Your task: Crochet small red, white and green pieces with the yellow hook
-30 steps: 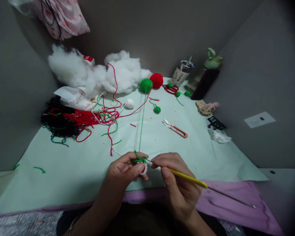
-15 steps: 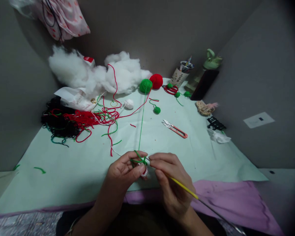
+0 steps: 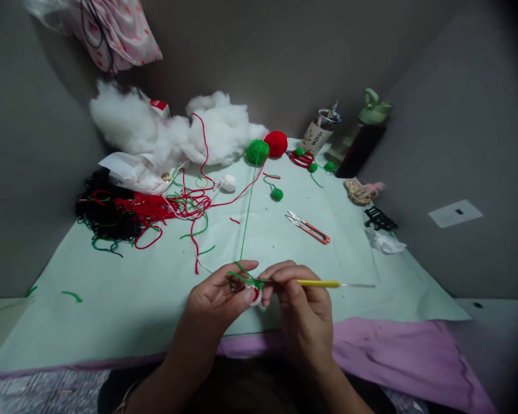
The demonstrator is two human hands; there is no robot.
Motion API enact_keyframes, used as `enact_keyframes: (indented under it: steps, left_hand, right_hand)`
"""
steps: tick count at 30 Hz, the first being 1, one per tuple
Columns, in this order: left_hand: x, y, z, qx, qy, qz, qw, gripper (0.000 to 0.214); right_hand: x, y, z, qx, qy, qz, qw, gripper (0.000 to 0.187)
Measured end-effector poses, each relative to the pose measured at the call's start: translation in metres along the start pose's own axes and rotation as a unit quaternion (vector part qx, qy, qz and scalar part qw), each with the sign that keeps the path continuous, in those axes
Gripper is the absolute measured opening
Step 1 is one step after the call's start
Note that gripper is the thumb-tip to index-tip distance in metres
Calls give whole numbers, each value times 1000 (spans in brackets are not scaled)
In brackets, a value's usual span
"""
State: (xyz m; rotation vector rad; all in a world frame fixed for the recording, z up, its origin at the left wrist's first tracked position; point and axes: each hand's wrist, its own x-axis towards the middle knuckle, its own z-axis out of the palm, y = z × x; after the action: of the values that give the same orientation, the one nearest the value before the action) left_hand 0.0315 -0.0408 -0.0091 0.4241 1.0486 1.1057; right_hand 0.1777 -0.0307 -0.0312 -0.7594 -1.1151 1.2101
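My left hand (image 3: 218,299) pinches a small red and white crocheted piece (image 3: 254,295) with green yarn looped over its fingers. A taut green strand (image 3: 247,218) runs from there back to a green yarn ball (image 3: 257,152). My right hand (image 3: 302,310) is closed round a yellow-handled crochet hook (image 3: 319,283), which lies nearly level, its tip at the piece and its tail pointing right. Both hands hover over the near edge of a pale green sheet (image 3: 125,287).
Orange thread snips (image 3: 308,226) lie mid-sheet. A red yarn ball (image 3: 275,143), white stuffing (image 3: 172,129), a tangle of red, green and black yarn (image 3: 129,210), a pen cup (image 3: 317,132) and a dark bottle (image 3: 360,146) sit behind. Purple cloth (image 3: 392,351) covers the near edge.
My right hand has rolled over, swinging the hook's tail up from low right to nearly level. My left hand still pinches the piece in the same spot.
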Motion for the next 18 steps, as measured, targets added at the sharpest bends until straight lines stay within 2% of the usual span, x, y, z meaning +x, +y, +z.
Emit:
enact_keyframes:
  steps: [6, 18]
  left_hand:
    - [0, 1, 0, 27, 12, 12, 999, 27]
    - [-1, 5, 3, 47, 17, -4, 999, 24]
  right_hand:
    - [8, -7, -2, 89, -4, 70, 993, 19]
    - [8, -10, -1, 94, -11, 57, 994, 19]
